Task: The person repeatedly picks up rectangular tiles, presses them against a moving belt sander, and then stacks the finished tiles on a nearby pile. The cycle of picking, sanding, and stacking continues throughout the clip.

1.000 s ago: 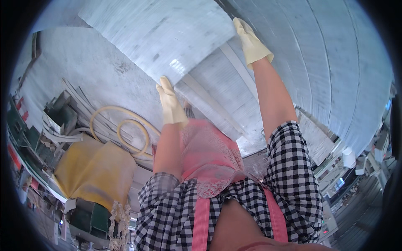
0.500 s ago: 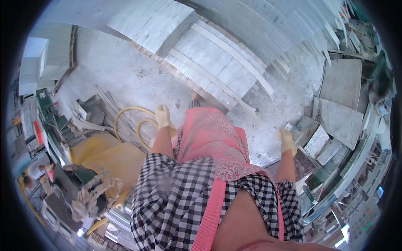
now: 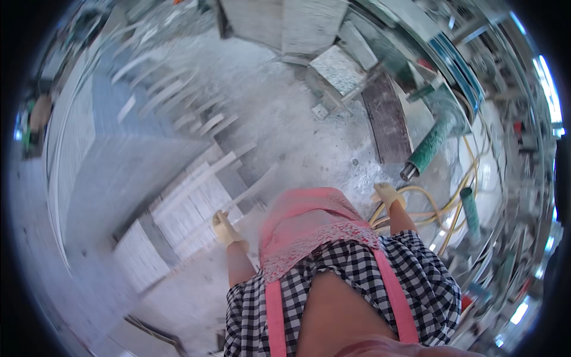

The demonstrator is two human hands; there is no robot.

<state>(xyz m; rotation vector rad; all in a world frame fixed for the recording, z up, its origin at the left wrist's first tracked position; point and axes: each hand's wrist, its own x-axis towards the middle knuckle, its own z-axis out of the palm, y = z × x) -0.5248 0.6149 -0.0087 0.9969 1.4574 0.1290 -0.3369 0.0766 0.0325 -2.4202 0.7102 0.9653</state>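
My left hand (image 3: 226, 228), in a cream glove, hangs out to the left of my pink apron (image 3: 312, 205). Nothing shows in it, and its fingers are loosely bent and a little apart. Beyond it lies a stack of pale slabs or strips (image 3: 193, 202), with a gap I cannot judge. My right hand (image 3: 389, 195), gloved alike, hangs on the other side with loose fingers and no object visible. Yellow hose loops (image 3: 419, 196) lie nearest to it, just behind the glove in the picture. Some blur softens both hands.
A large block of stacked grey sheets (image 3: 113, 172) stands at left, with strips jutting from its end. Ahead right are a dark board (image 3: 386, 119), a speckled slab (image 3: 338, 68) and a green cylinder (image 3: 431, 146) with a metal end. Dusty grey floor (image 3: 285, 137) runs between.
My view and body have turned right. The slab stacks have swung from ahead to the left, and the green machine parts and hose now show at right. Both hands stay lowered.
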